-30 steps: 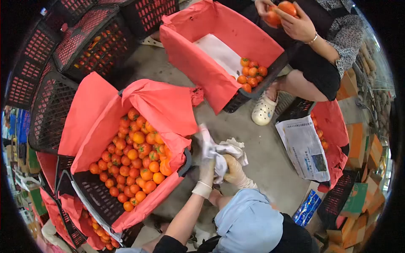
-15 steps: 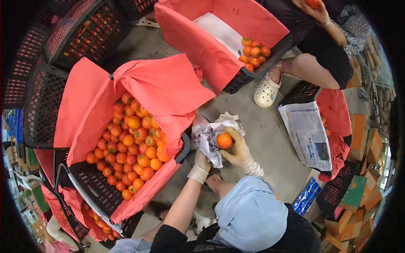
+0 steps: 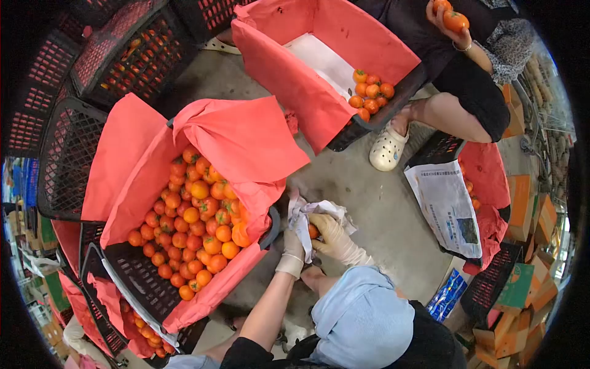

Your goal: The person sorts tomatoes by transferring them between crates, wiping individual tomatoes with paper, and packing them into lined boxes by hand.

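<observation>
In front of my lap, my left hand (image 3: pixel 293 244), in a pale glove, is closed on a crumpled white cloth (image 3: pixel 299 216). My right hand (image 3: pixel 334 236), gloved too, curls over a tomato (image 3: pixel 313 232) and presses it against the cloth; only part of the tomato shows. To the left of my hands stands a black crate (image 3: pixel 138 281) lined with red paper (image 3: pixel 243 138). Many red and orange tomatoes (image 3: pixel 192 229) are heaped inside it, a short distance from my left hand.
Ahead, another red-lined crate (image 3: pixel 279 80) holds several tomatoes (image 3: pixel 372 92) on white paper. A person's hand (image 3: pixel 444 23) at upper right holds tomatoes; their clog (image 3: pixel 388 147) rests on the floor. At right is a crate with newspaper (image 3: pixel 444 206). Black crates (image 3: pixel 67 161) stand at left.
My right hand has turned over the tomato, which is now mostly covered. The cloth has bunched differently around it. The other person's hand now shows two tomatoes.
</observation>
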Action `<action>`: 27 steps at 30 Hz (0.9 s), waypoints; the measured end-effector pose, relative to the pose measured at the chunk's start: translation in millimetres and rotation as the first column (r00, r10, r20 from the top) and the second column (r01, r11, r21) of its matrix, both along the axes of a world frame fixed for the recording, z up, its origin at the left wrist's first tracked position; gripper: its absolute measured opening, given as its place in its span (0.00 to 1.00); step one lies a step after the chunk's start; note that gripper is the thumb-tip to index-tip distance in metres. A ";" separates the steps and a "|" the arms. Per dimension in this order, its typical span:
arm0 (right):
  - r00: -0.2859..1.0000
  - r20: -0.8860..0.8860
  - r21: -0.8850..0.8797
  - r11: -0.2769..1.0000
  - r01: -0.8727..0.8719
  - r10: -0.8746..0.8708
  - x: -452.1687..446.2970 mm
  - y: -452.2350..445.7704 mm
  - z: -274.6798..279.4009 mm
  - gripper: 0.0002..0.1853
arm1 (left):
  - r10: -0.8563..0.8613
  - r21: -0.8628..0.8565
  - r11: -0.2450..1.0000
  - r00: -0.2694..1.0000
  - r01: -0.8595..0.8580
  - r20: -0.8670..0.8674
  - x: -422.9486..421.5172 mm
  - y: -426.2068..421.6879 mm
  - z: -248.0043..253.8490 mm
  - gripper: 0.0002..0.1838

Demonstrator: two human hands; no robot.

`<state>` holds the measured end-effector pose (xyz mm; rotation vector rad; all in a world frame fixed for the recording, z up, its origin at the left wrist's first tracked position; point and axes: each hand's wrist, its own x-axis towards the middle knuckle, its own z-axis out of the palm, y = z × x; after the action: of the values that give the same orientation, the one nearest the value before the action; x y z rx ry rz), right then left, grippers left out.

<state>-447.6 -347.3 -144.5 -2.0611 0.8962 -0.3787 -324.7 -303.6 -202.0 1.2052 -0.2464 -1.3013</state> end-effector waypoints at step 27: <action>0.976 0.148 0.237 0.964 0.122 -0.160 -4.9 -3.3 -22.3 0.42 | -0.033 0.053 0.998 0.997 0.030 0.064 -9.3 15.1 -79.1 0.19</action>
<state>-452.4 -350.6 -166.8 -1.7352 0.9424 -0.4943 -333.9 -288.4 -281.1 1.2938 -0.2814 -1.3038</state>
